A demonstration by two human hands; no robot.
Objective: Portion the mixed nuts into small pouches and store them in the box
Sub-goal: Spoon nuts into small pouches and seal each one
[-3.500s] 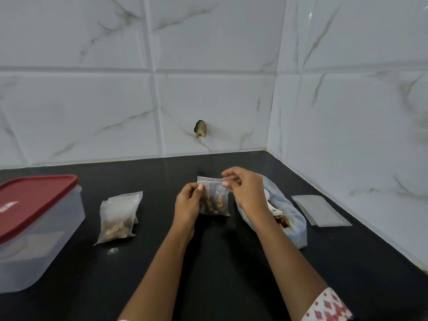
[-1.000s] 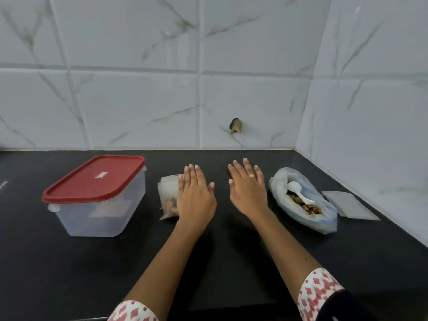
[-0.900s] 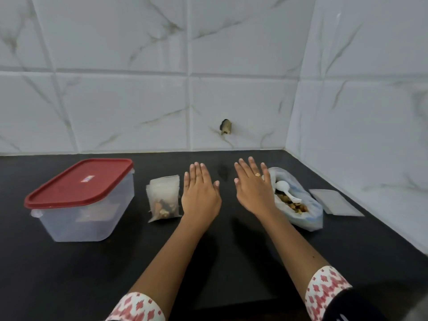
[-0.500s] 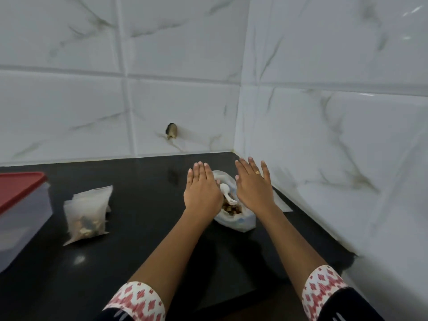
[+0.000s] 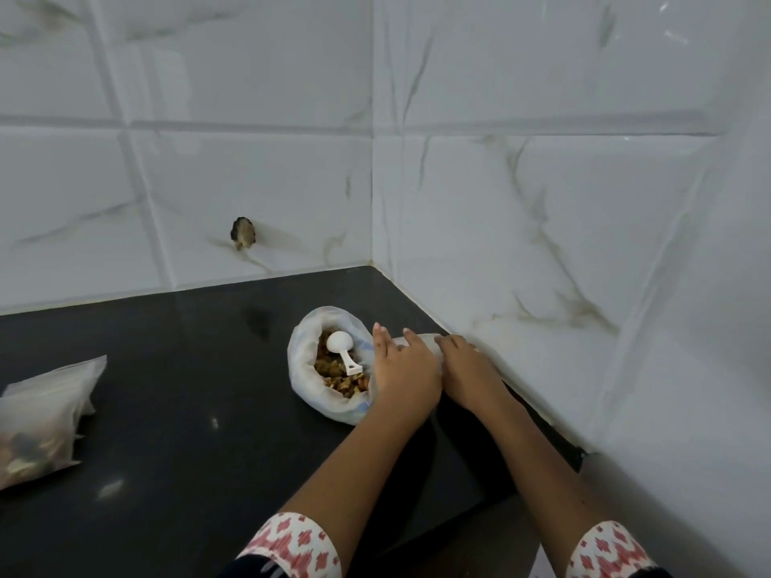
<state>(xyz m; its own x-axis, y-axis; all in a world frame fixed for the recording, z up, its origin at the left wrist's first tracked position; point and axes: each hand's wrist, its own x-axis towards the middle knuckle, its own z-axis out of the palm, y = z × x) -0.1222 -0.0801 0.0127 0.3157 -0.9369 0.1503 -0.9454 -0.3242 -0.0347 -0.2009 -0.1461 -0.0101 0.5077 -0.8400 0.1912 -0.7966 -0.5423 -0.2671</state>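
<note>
The open plastic bag of mixed nuts (image 5: 306,375) lies on the black counter with a white scoop (image 5: 341,348) resting in it. Just right of the bag, both my hands are down over the flat empty pouches (image 5: 422,340) by the right wall. My left hand (image 5: 404,371) lies with straight fingers across the bag's right edge and the pouches. My right hand (image 5: 467,365) touches the pouches with its fingertips. Most of the empty pouches are hidden under my hands. Filled pouches (image 5: 41,415) lie at the far left. The storage box is out of view.
White marble-look tiled walls meet in a corner right behind the bag; the right wall runs close beside my right hand. A small chipped hole (image 5: 243,232) marks the back wall. The black counter (image 5: 187,390) stretches between the filled pouches and the nut bag.
My view has swung right, so the red-lidded box has left the frame. Both hands moved from hovering over the counter down onto the empty pouches beside the nut bag.
</note>
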